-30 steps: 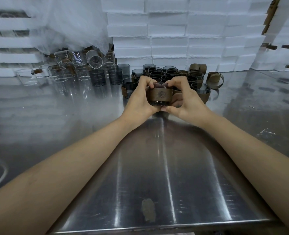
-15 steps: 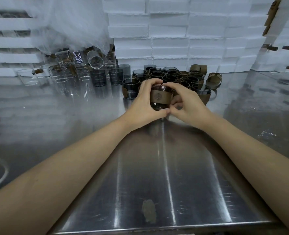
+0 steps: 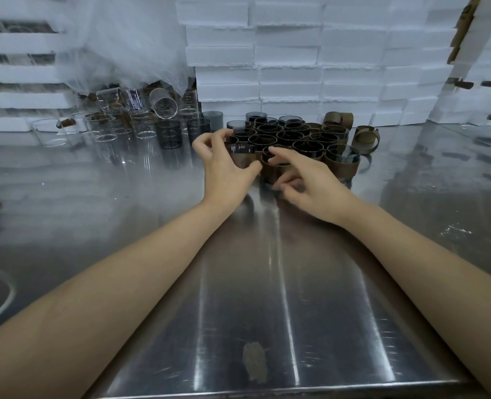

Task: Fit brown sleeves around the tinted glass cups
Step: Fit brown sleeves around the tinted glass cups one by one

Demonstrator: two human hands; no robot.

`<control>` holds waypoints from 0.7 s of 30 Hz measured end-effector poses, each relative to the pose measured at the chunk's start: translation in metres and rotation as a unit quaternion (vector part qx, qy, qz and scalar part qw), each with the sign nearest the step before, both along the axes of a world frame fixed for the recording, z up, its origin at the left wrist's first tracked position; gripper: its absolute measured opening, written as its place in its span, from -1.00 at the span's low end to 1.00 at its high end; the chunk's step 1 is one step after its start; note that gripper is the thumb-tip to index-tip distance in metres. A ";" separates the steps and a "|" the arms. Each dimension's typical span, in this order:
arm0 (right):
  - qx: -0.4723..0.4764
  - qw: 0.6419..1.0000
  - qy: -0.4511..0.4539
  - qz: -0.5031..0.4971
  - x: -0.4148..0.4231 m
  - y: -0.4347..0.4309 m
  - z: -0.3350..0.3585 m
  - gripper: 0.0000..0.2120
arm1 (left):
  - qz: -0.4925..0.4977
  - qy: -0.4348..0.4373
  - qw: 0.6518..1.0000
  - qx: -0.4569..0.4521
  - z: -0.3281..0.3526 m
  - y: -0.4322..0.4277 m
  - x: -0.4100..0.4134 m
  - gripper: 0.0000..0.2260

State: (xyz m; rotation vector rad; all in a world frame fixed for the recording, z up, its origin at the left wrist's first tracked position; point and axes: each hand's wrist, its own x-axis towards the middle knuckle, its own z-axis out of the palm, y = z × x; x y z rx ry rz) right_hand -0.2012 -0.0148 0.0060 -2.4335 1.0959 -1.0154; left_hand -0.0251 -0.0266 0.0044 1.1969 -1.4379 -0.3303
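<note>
Now both hands, left and right, fingers loosely spread, holding nothing, beside round brown-sleeved tinted glass cups.

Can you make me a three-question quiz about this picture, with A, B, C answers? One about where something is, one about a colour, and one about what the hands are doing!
1. Where do the empty clear glasses stand?
A. left of the sleeved cups
B. at the table's near edge
C. on the foam boxes

2. What colour are the loose sleeves lying right of the cups?
A. white
B. brown
C. blue

3. Are the left hand and right hand carrying a cup?
A. yes, high in the air
B. no, the sleeved cup stands on the table
C. yes, upside down

Answers: 1 A, they sit left of the dark group. 2 B, the bands look brown. 3 B, the cup rests among the others, fingers spread loosely.
</note>
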 end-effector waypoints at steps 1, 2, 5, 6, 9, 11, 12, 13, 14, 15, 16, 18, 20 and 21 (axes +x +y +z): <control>0.004 1.000 0.006 -0.001 0.000 0.000 0.000 -0.42 | 0.008 -0.005 1.000 0.015 -0.001 -0.002 0.000 -0.45; 0.007 1.000 0.016 -0.001 0.001 0.001 0.000 -0.45 | 0.012 -0.010 0.999 0.030 -0.001 -0.003 0.001 -0.44; 0.018 0.999 0.044 -0.002 0.002 0.003 0.001 -0.50 | 0.006 -0.018 0.998 0.056 -0.004 -0.007 0.003 -0.38; 0.019 0.998 0.051 -0.003 0.002 0.003 0.001 -0.51 | -0.001 -0.019 0.998 0.062 -0.005 -0.007 0.003 -0.37; 0.015 0.998 0.068 -0.005 0.002 0.004 0.002 -0.56 | -0.031 -0.024 0.995 0.096 -0.006 -0.010 0.005 -0.36; 0.009 0.997 0.080 -0.006 0.002 0.005 0.003 -0.59 | -0.043 -0.028 0.992 0.119 -0.007 -0.011 0.005 -0.35; 0.008 0.996 0.086 -0.007 0.002 0.005 0.003 -0.60 | -0.045 -0.028 0.991 0.125 -0.008 -0.012 0.006 -0.34; 0.008 0.996 0.090 -0.009 0.002 0.005 0.003 -0.60 | -0.046 -0.025 0.990 0.128 -0.009 -0.013 0.007 -0.34; 0.009 0.995 0.094 -0.010 0.002 0.005 0.004 -0.60 | -0.043 -0.023 0.990 0.130 -0.009 -0.013 0.007 -0.34; 0.010 0.995 0.099 -0.011 0.003 0.006 0.004 -0.60 | -0.038 -0.023 0.991 0.129 -0.010 -0.013 0.008 -0.33; 0.011 0.994 0.104 -0.012 0.003 0.006 0.004 -0.61 | -0.033 -0.022 0.991 0.128 -0.010 -0.014 0.008 -0.32; 0.014 0.994 0.109 -0.013 0.003 0.006 0.005 -0.61 | -0.025 -0.008 0.991 0.131 -0.009 -0.016 0.010 -0.30; 0.016 0.993 0.112 -0.013 0.003 0.007 0.005 -0.62 | 0.010 -0.008 0.990 0.142 -0.006 -0.019 0.018 -0.36; 0.017 0.993 0.113 -0.013 0.003 0.008 0.005 -0.62 | 0.042 -0.023 0.987 0.154 -0.006 -0.023 0.026 -0.41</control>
